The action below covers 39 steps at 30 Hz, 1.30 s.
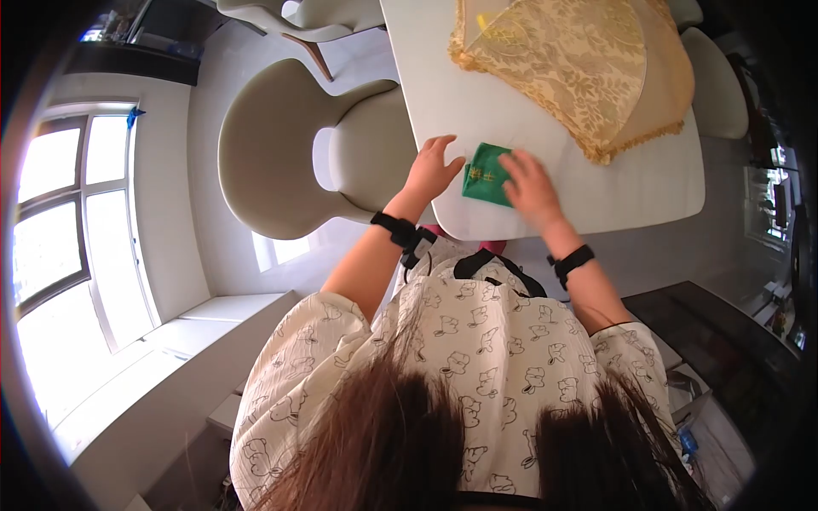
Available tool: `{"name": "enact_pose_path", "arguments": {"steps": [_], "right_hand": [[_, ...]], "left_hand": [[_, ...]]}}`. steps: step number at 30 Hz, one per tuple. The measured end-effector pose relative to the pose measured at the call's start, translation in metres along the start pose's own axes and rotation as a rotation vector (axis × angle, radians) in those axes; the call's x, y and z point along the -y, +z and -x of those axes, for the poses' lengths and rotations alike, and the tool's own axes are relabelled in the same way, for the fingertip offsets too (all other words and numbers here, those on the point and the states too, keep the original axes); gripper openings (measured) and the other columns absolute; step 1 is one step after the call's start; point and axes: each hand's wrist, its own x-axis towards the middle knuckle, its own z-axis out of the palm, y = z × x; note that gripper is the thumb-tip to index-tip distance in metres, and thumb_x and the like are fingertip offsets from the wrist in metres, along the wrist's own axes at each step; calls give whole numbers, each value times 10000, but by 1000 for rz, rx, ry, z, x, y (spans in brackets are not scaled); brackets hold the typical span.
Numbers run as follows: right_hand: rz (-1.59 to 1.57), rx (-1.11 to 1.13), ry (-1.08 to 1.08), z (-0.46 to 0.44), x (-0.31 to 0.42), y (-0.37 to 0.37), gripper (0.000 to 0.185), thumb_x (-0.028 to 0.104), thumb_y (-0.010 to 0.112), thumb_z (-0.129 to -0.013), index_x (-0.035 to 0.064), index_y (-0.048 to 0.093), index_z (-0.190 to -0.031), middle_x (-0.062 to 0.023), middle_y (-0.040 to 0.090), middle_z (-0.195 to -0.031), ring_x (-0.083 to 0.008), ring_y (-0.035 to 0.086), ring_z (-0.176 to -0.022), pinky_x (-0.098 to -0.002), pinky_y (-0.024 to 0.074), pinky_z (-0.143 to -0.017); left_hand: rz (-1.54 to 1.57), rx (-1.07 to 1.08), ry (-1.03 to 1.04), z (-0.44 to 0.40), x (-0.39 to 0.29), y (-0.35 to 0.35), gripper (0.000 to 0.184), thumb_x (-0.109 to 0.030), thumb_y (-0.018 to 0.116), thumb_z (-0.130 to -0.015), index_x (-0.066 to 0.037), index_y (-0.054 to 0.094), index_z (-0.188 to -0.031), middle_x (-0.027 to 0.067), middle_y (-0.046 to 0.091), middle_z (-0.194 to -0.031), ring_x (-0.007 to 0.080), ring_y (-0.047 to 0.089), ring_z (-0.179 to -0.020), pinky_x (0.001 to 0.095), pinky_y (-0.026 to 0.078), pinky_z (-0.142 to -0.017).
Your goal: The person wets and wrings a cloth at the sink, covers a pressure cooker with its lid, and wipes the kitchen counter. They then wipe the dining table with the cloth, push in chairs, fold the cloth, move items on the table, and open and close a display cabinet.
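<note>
A small flat green piece (486,180), like a folded cloth or pouch with yellow characters on it, lies near the front left corner of the white table (469,111). Over its right edge my right hand (533,189) is stretched out, slightly blurred, fingers apart; whether they touch it I cannot tell. My left hand (433,170) hovers at the table's left edge, just left of the green piece. Its fingers are spread and curved, and nothing is in them.
A gold patterned, fringed fabric cover (579,68) spreads across the table's far part. Close by on the left stands a beige chair (273,153); another chair (720,85) is at the right. A dark glossy surface (707,358) lies to my right.
</note>
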Motion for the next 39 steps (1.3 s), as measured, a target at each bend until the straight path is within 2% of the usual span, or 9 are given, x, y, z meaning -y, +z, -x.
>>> {"name": "enact_pose_path", "arguments": {"steps": [2, 6, 12, 16, 20, 26, 30, 34, 39], "right_hand": [[213, 249, -113, 22, 12, 24, 520, 193, 584, -776, 189, 419, -1269, -128, 306, -1364, -305, 297, -1251, -475, 307, -993], [206, 188, -119, 35, -4, 22, 543, 221, 572, -790, 222, 384, -1300, -109, 231, -1410, -308, 250, -1279, -544, 275, -986], [490, 17, 481, 103, -112, -29, 521, 299, 507, -852, 244, 328, -1338, -89, 200, -1434, -321, 225, -1293, -578, 276, -959], [509, -251, 666, 92, -142, -9, 526, 297, 566, -795, 182, 416, -1286, -205, 272, -1369, -390, 288, -1239, -514, 291, -974], [172, -122, 73, 60, -35, 20, 505, 186, 617, -698, 130, 510, -1188, -201, 335, -1314, -401, 312, -1208, -498, 289, -987], [95, 90, -21, 105, -56, -18, 422, 193, 541, -820, 256, 483, -1233, -46, 290, -1399, -267, 263, -1284, -500, 235, -1018], [316, -146, 378, 127, -144, -58, 423, 192, 543, -814, 258, 486, -1228, -71, 298, -1394, -294, 298, -1262, -513, 272, -984], [412, -305, 597, 124, -235, -92, 447, 194, 558, -784, 264, 492, -1221, -116, 334, -1367, -337, 345, -1222, -530, 333, -925], [328, -268, 913, 107, -300, -146, 431, 210, 491, -843, 253, 443, -1269, -133, 264, -1401, -353, 304, -1244, -497, 337, -957]], "left_hand": [[15, 27, -76, 12, 21, -4, 446, -272, 604, -779, -50, 508, -1155, 182, 506, -1160, 321, 499, -1059, 377, 419, -889], [62, 81, -232, 39, 53, -34, 411, -263, 611, -783, -57, 535, -1131, 179, 522, -1122, 287, 577, -925, 360, 467, -800], [-127, 11, -301, 86, 99, -92, 378, -254, 609, -793, -26, 555, -1090, 179, 590, -1019, 277, 591, -932, 360, 468, -790], [-187, 39, -318, 111, 111, -99, 365, -250, 611, -795, -19, 564, -1073, 173, 602, -1032, 265, 602, -924, 349, 468, -793], [-74, 119, -357, 110, 104, -80, 352, -229, 626, -787, -13, 569, -1060, 172, 621, -986, 271, 619, -878, 340, 472, -774], [-167, 370, -223, 63, 80, -58, 366, -224, 620, -772, -36, 569, -1082, 191, 592, -1024, 289, 603, -889, 367, 473, -777], [-238, 303, -263, 45, 64, -45, 382, -246, 613, -766, -17, 570, -1068, 200, 602, -997, 330, 585, -926, 393, 464, -796], [-481, 491, 316, 42, 168, 0, 435, -336, 603, -770, -15, 572, -1062, 220, 589, -1013, 375, 548, -962, 436, 436, -831], [-204, 384, -171, 44, -3, -30, 423, -264, 637, -776, -19, 552, -1111, 156, 595, -978, 261, 565, -974, 350, 449, -840]]}}
